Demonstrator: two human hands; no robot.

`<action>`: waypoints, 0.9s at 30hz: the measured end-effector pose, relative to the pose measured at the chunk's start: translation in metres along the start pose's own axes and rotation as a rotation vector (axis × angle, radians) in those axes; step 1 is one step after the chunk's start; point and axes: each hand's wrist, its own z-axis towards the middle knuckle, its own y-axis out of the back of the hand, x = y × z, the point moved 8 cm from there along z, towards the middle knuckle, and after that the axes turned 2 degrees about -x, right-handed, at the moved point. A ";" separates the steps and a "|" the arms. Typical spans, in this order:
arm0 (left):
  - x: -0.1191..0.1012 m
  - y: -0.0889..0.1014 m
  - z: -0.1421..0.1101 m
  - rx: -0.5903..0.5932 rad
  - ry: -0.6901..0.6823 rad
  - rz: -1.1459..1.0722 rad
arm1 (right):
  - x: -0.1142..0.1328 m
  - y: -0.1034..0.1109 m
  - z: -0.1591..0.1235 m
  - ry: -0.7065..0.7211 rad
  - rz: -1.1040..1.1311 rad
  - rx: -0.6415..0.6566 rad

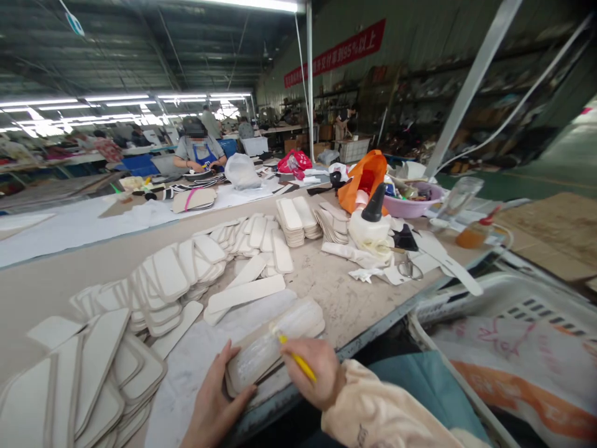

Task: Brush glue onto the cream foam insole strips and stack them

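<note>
In the head view, a long round-cornered panel (261,358) lies near the table's front edge, its top smeared with a wet, whitish coating. It rests on more pieces of its kind. My left hand (217,392) grips the panel's near-left end between thumb and fingers. My right hand (314,367) is closed around a yellow-handled brush (303,366), whose pale tip touches the coated surface. Under the panel spreads a thin white sheet (186,373). Two narrow pale strips (247,292) lie crossed just beyond it.
Overlapping pale panels (163,274) fan across the left of the table. Farther back stand neat stacks (296,218), a white bottle with black nozzle (370,227), scissors (410,269) and a lilac basin (415,202). A white basket (504,286) is at right. A co-worker (198,149) sits opposite.
</note>
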 end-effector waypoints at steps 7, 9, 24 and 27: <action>0.002 -0.002 -0.003 0.006 0.003 0.017 | -0.039 0.006 0.001 -0.167 -0.307 0.015; 0.002 -0.002 -0.004 0.013 -0.002 0.007 | -0.027 0.001 -0.001 -0.087 -0.128 0.053; 0.017 0.032 0.148 0.100 -0.232 0.421 | -0.062 0.067 -0.004 -0.267 0.477 -0.440; 0.019 0.011 0.173 0.267 -0.281 0.448 | -0.068 0.067 -0.005 -0.259 0.472 -0.462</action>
